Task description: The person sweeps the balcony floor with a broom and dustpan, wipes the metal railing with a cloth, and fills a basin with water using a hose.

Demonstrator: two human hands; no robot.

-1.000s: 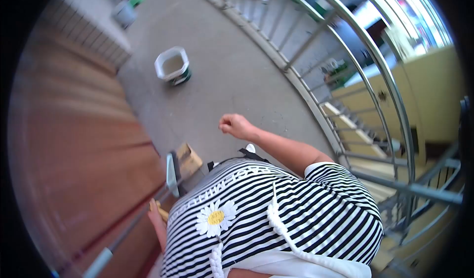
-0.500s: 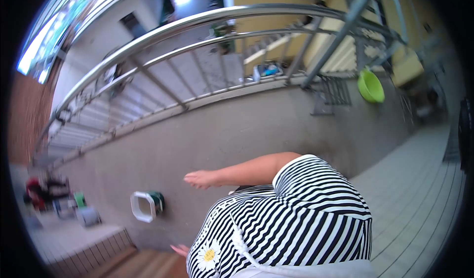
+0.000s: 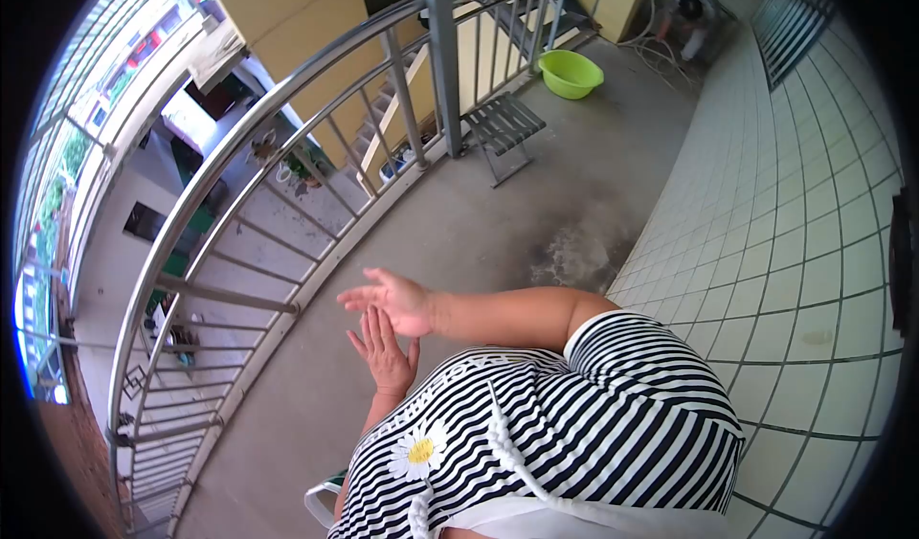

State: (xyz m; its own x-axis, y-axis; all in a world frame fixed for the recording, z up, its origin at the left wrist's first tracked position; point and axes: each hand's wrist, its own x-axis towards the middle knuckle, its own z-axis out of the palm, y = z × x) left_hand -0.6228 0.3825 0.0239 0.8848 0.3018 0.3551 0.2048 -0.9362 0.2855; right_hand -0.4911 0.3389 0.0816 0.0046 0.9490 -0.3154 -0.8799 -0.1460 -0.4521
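My right hand (image 3: 400, 303) reaches across in front of my chest, fingers spread and nothing in them. Just below it is my left hand (image 3: 385, 357), also open, its fingers pointing up. The left fingertips overlap the right palm in this view; whether they press on it I cannot tell. Both hands are above the grey concrete floor (image 3: 287, 395), in front of my black-and-white striped shirt (image 3: 574, 424). Part of a white-rimmed green container (image 3: 324, 496) shows low on the left, mostly hidden by my left arm and shirt.
A metal railing (image 3: 292, 306) curves along the left. Ahead stand a slatted folding stool (image 3: 503, 125) and a lime-green basin (image 3: 571, 75). Another person (image 3: 691, 17) is low by the far wall, near a coiled hose (image 3: 661, 60). A white tiled wall (image 3: 766, 252) runs along the right.
My view has turned right, bringing the tiled wall and the other person into sight. My left hand has risen from low by the shirt to meet the right hand, whose fingers have spread.
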